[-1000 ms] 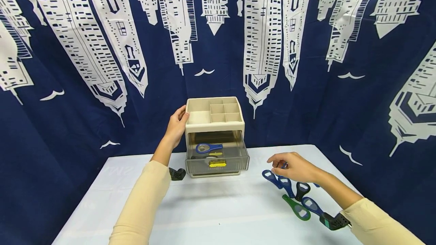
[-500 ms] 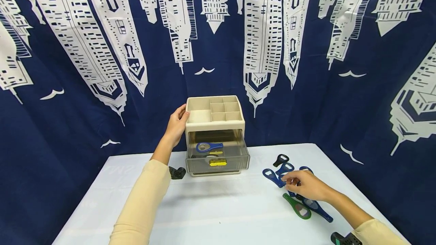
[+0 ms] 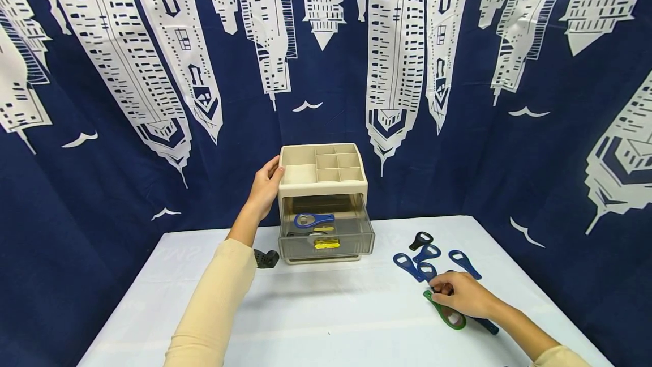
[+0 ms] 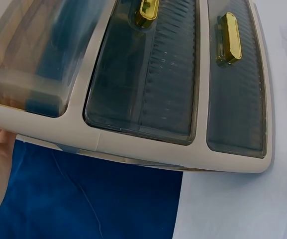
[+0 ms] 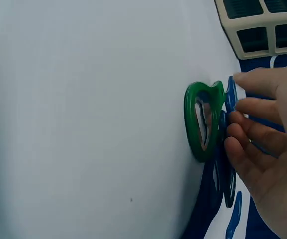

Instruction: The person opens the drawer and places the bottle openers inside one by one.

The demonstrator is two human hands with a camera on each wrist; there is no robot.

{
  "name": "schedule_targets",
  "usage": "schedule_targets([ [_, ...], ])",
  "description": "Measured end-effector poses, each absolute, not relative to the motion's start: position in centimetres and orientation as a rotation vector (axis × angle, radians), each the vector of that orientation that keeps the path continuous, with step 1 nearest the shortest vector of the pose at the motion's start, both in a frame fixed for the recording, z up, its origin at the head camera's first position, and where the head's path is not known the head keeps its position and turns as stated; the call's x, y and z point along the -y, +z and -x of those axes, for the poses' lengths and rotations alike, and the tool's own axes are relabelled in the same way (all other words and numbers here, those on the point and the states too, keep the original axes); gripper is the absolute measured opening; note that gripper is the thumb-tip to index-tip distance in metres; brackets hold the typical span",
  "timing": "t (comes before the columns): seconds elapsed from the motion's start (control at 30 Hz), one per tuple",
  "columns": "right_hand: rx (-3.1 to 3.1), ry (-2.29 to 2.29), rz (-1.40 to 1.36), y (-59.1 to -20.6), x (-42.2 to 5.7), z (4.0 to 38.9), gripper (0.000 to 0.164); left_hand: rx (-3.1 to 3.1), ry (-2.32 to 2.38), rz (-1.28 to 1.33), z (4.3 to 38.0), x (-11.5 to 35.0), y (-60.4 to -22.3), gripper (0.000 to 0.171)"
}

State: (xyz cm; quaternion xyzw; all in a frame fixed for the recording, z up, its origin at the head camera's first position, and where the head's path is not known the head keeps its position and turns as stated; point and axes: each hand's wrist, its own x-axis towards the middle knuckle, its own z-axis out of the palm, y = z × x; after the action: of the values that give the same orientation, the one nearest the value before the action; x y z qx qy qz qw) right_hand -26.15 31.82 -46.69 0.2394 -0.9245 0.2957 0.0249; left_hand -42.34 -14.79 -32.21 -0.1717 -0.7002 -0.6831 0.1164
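In the head view my left hand [image 3: 266,187] rests against the upper left side of a beige drawer organizer [image 3: 323,188], its thumb at the front edge. The smoky drawer [image 3: 305,247] stands pulled out, with a blue bottle opener [image 3: 322,219] and other items inside. My right hand [image 3: 466,294] is low over several bottle openers, fingers bent loosely. A green bottle opener [image 5: 188,117] lies just beside its fingertips in the right wrist view, near a blue handle [image 5: 231,97]. Contact with that handle is uncertain. The hand partly covers a dark bottle opener [image 3: 489,326].
Beyond the right hand lie a black bottle opener [image 3: 421,239] and several blue ones, including a bottle opener [image 3: 464,264] at the right. The white table [image 3: 285,321] ends at a navy curtain [image 3: 326,123]. Lower drawers with yellow handles [image 4: 231,37] show in the left wrist view.
My right hand has moved from the far bottle openers down and toward me, to beside the green one, uncovering the black and blue ones behind. The left hand stays on the organizer.
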Motion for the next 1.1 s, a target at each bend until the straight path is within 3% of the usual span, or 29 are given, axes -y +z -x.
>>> schedule_targets([
  [0.37, 2.866, 0.715, -0.675, -47.4, -31.1, 25.9, 0.027, 2.036, -2.005, 0.507, 42.2, 14.7, -32.0, 0.053],
  [1.1, 2.81, 0.918, -0.658, -48.2, -29.5, 25.8, 0.026, 2.046, -2.008, 0.506, 42.1, 14.7, -32.1, 0.054],
])
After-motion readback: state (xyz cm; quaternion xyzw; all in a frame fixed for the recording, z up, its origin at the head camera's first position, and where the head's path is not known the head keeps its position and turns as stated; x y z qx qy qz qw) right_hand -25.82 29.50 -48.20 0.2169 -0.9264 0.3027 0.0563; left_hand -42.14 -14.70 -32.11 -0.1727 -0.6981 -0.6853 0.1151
